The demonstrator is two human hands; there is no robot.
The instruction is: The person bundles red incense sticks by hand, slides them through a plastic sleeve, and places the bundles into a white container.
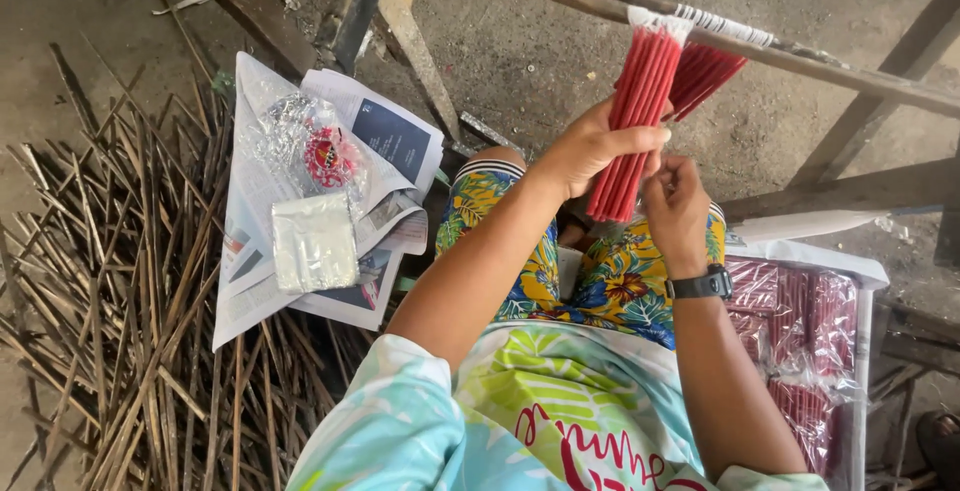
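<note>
My left hand (592,147) grips a bundle of red sticks (634,116) wrapped in clear plastic, held upright over my lap. My right hand (674,201), with a black watch on its wrist, pinches at the lower end of the same bundle. Behind the bundle, a second fan of red sticks (705,73) hangs near a wooden bar (850,79).
Newspaper (262,281) lies on the ground at the left, with a stack of clear plastic bags (314,241) and crumpled plastic with a red label (318,146) on it. Bare bamboo sticks (110,291) are piled further left. Wrapped red bundles (800,331) sit at my right.
</note>
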